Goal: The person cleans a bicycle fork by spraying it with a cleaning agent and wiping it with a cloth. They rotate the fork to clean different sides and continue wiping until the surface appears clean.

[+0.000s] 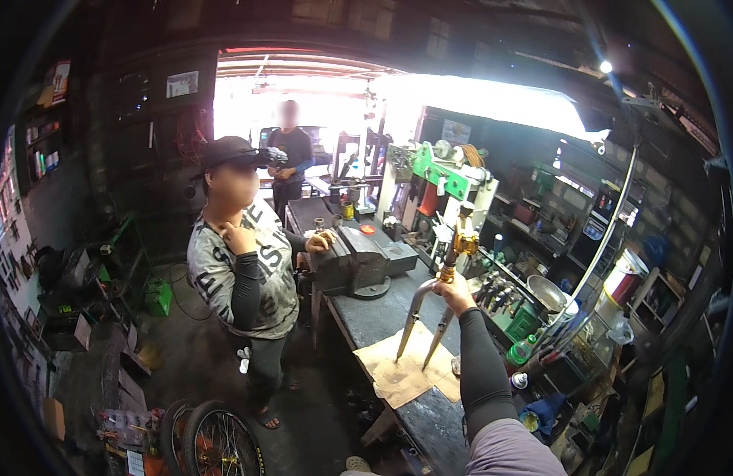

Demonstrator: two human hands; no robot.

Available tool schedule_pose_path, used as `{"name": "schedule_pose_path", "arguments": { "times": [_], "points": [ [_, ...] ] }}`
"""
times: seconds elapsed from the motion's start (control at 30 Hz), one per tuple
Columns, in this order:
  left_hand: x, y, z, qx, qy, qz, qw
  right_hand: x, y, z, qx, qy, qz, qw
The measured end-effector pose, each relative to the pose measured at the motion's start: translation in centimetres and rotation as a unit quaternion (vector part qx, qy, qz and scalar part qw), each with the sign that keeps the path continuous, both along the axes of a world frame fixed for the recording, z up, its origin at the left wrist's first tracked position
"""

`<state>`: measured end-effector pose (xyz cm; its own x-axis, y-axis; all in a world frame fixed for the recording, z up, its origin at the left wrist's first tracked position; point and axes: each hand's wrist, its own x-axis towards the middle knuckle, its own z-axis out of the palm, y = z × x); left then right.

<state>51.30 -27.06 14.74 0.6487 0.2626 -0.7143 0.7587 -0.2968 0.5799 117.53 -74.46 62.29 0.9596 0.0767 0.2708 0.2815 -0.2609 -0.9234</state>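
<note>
My right hand [455, 293] is closed round the upper part of what looks like a bicycle fork [415, 320], near its crown. The fork stands upright and slightly tilted, its two legs reaching down to a tan cardboard sheet [382, 379]. Gold-coloured fittings [465, 241] sit on the tube above my fist. The cardboard lies on the near end of a dark workbench [394, 305]. My left hand is out of view.
Across the bench, a person in a patterned shirt [251, 274] rests one hand on a big bench vise [366, 262]. Another person [290, 155] stands farther back. A green machine [442, 170] rises beyond the bench; bicycle wheels [219, 440] are at lower left.
</note>
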Motion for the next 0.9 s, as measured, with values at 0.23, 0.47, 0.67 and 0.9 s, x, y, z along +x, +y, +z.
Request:
{"name": "schedule_pose_path", "arguments": {
  "times": [0.23,0.47,0.67,0.9],
  "points": [
    [1.3,1.3,0.2,0.030,0.033,-0.052,0.998,0.1,-0.2,-0.2,-0.009,-0.014,0.001,1.000],
    [3.5,3.0,0.6,0.061,0.033,-0.099,0.993,1.5,-0.8,-1.4,-0.032,-0.049,0.008,0.998],
    [4.2,3.9,1.5,0.080,0.037,-0.124,0.988,0.6,0.7,-0.6,-0.058,-0.041,-0.009,0.997],
    [4.7,4.4,1.5,0.091,0.033,-0.151,0.984,-0.2,0.7,0.0,-0.055,-0.043,-0.020,0.997]
  ]
}}
